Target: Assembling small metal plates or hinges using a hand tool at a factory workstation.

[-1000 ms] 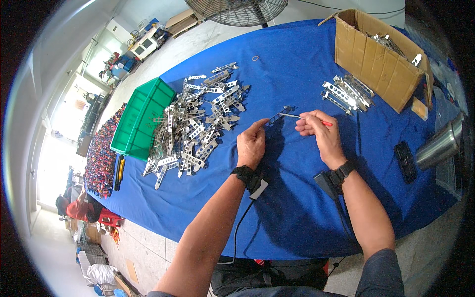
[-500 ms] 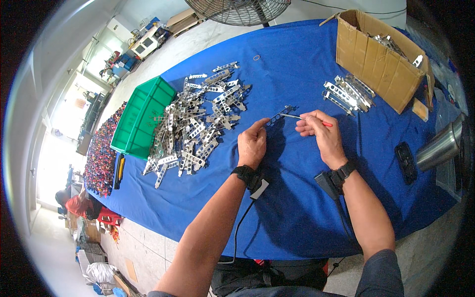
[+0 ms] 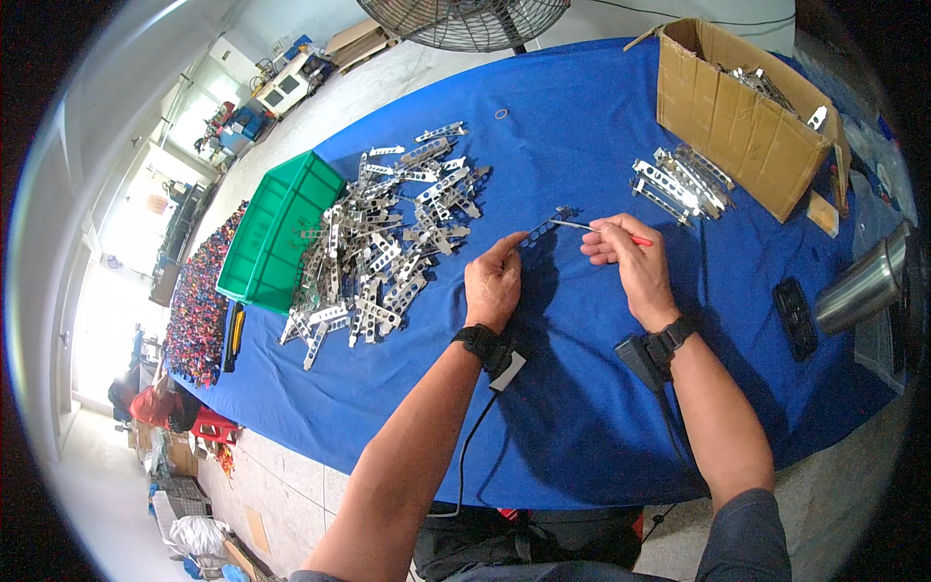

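Observation:
My left hand [image 3: 493, 286] is closed, pinching one end of a perforated metal strip [image 3: 539, 232] just over the blue cloth. The strip's far end points away and slightly to the right. My right hand [image 3: 632, 267] grips a slim tool with a red handle end and a thin metal shaft [image 3: 570, 225]; its exact kind is too small to make out. The shaft's tip meets the strip near its far end. Left of my left hand spreads a loose heap of similar metal strips [image 3: 383, 254]. A smaller, neater stack of strips [image 3: 684, 184] lies beyond my right hand.
A green plastic bin [image 3: 260, 276] borders the heap, beside many small multicoloured pieces [image 3: 199, 310]. At the right are a cardboard box [image 3: 732, 131] holding metal parts, a black case-like object [image 3: 795, 318] and a steel cylinder [image 3: 863, 291]. A fan [image 3: 465, 21] stands behind the table.
The tool's shaft has shifted very slightly along the strip. Both hands otherwise keep their places and grips.

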### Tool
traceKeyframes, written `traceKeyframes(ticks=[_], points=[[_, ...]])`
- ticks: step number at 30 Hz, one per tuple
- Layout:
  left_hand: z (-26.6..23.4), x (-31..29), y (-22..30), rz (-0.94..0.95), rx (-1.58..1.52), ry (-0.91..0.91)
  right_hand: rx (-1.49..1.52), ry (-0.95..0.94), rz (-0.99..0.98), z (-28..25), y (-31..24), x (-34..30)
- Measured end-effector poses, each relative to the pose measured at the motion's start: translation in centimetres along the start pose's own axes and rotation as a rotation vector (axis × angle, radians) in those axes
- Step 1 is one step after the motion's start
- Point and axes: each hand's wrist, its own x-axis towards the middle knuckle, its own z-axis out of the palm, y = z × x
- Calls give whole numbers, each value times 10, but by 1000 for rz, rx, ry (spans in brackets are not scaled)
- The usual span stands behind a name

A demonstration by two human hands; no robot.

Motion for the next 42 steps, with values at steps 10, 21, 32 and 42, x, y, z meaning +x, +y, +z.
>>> traceKeyframes(ticks=[10, 21, 32, 42], points=[[-1, 0, 4, -15, 17, -13, -26, -30, 3, 0, -1, -1], [-2, 0, 3, 7, 13, -9, -37, -11, -58, -4, 1, -1], [1, 0, -5, 20, -5, 12, -29, -37, 0, 16, -1, -11], [0, 1, -4, -4, -9, -18, -77, -69, -25, 6, 3, -7]])
